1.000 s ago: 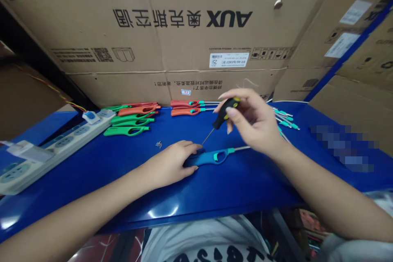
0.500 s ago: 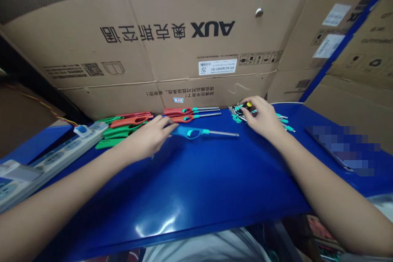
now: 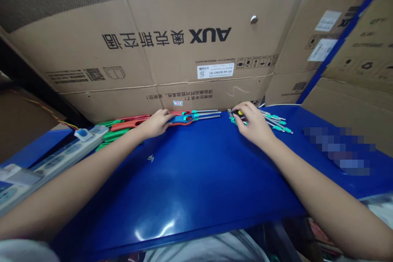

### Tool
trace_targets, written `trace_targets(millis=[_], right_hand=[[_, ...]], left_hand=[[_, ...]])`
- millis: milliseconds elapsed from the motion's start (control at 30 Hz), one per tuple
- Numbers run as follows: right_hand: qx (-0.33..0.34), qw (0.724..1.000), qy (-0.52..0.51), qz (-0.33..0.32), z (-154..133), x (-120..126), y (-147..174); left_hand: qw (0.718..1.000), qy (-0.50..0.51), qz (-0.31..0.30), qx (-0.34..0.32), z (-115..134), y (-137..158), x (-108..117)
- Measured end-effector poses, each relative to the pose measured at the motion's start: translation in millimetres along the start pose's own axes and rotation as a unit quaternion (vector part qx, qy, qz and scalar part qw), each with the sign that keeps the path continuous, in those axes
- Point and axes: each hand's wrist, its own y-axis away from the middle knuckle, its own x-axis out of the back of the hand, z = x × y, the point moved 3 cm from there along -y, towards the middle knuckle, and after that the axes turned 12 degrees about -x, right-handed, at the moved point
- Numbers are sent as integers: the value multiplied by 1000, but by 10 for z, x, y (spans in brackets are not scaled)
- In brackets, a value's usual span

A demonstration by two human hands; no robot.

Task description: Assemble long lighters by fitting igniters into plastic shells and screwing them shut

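Note:
My left hand (image 3: 157, 124) is closed around the handle of a blue long-nosed lighter (image 3: 178, 120), which lies over the red lighters (image 3: 176, 113) at the foot of the cardboard. Its teal collar and metal tube point right. My right hand (image 3: 254, 125) is closed at a pile of metal lighter tubes with teal ends (image 3: 278, 122). Between its fingers shows a small yellow-and-black tool (image 3: 240, 112), mostly hidden by the hand. Whether the fingers also grip a tube cannot be seen. Left of the blue lighter, orange (image 3: 130, 124) and green lighter handles (image 3: 116, 135) are heaped, partly behind my left forearm.
A white power strip (image 3: 66, 151) with plugs runs along the left side. Cardboard (image 3: 172, 61) walls the back of the blue table (image 3: 196, 180). A dark flat object, partly pixelated (image 3: 340, 155), lies at right.
My left hand has moved the blue lighter back and slightly left, from in front of the red lighters onto them. My right hand stays at the tubes, slightly shifted. The camera view has tilted slightly.

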Motion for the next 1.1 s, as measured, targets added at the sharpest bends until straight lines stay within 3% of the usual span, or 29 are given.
trace_targets(millis=[300,500,1100], right_hand=[[-30,987,61,-148,30,-264,137],[-120,945,166,-254,155,-356,192],[-207,905,259,-267,316,-380,156]], left_hand=[[999,23,11,40,-76,-39,-10],[998,32,16,45,1,-31,36],[994,40,37,91,-18,50,40]])
